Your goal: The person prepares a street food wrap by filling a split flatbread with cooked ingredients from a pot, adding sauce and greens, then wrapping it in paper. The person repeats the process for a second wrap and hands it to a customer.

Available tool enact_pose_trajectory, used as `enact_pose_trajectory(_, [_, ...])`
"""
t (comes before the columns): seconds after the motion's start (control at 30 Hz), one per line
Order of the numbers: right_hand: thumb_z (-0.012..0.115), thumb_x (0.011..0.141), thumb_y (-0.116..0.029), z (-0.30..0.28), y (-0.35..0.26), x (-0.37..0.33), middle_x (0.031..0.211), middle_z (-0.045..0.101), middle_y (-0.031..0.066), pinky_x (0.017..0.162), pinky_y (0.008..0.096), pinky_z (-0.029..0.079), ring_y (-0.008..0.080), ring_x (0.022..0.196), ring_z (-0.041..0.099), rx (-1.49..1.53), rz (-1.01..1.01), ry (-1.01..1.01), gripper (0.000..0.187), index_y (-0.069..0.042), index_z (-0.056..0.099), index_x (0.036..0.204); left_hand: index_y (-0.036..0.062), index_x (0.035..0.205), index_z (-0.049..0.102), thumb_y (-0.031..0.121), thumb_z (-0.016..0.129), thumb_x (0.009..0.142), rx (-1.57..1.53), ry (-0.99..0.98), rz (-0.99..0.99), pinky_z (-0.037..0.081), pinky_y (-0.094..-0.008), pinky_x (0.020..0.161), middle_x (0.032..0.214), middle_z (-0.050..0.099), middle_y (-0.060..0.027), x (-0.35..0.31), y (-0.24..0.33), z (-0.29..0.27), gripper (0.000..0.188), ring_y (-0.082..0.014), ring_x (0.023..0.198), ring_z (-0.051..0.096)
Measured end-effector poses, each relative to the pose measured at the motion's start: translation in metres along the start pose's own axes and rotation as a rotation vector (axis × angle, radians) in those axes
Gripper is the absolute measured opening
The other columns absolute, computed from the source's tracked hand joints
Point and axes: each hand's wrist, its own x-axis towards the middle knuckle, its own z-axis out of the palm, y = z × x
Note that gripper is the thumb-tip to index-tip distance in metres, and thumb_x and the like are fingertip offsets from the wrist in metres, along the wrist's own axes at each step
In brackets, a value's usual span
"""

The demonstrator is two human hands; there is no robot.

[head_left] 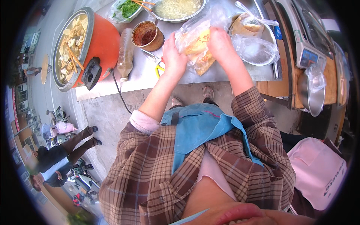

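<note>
Both my hands hold a clear plastic bag (190,28) over the near part of the metal table. Inside it is a yellow printed food bag (198,45), with something golden brown at its lower end. My left hand (174,56) grips the bag's left side, fingers bent against the plastic. On the other side, my right hand (222,44) is closed on the upper right part of the food bag. What lies inside the printed bag is mostly hidden. Just left of my left hand are scissors (159,67) with yellow handles and a brown sauce pot (147,36).
A red electric cooker (103,41) full of skewered food stands left, beside a bottle (125,56). Farther back are a bowl of pale strips in liquid (176,9) and bagged greens (127,8). A metal basin (258,56) and a scale (310,56) are right. People (62,161) stand at left.
</note>
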Motion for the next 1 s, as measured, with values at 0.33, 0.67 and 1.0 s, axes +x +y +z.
enact_pose_trajectory(0.33, [0.071, 0.064, -0.026, 0.02, -0.007, 0.041, 0.105, 0.059, 0.018, 0.09, 0.037, 0.044, 0.031, 0.104, 0.054, -0.203, -0.284, -0.232, 0.05, 0.001, 0.058, 0.103, -0.0009, 0.103, 0.054, -0.002, 0.053, 0.069, -0.368, -0.183, 0.268, 0.045, -0.0342, 0.084, 0.097, 0.056, -0.015, -0.004, 0.042, -0.026, 0.034, -0.0261, 0.092, 0.057])
enact_pose_trajectory(0.67, [0.074, 0.063, -0.03, 0.004, 0.018, 0.068, 0.11, 0.058, 0.02, 0.09, 0.0351, 0.043, 0.0302, 0.107, 0.054, 0.145, 0.056, -0.488, 0.065, 0.001, 0.051, 0.115, -0.007, 0.128, 0.039, 0.01, 0.057, 0.072, -0.297, -0.244, -0.151, 0.039, -0.0336, 0.096, 0.121, 0.05, -0.0235, 0.004, 0.033, -0.002, 0.061, -0.0273, 0.112, 0.051])
enact_pose_trajectory(1.0, [0.065, 0.074, -0.01, -0.022, 0.024, 0.026, 0.092, 0.064, 0.0124, 0.075, 0.0327, 0.048, 0.0209, 0.085, 0.062, 0.472, 0.055, -0.069, 0.023, 0.001, 0.055, 0.092, -0.005, 0.128, 0.039, 0.0, 0.052, 0.076, -0.901, -0.251, -0.293, 0.036, -0.0321, 0.099, 0.125, 0.049, -0.0161, 0.005, 0.032, 0.001, 0.054, -0.022, 0.117, 0.046])
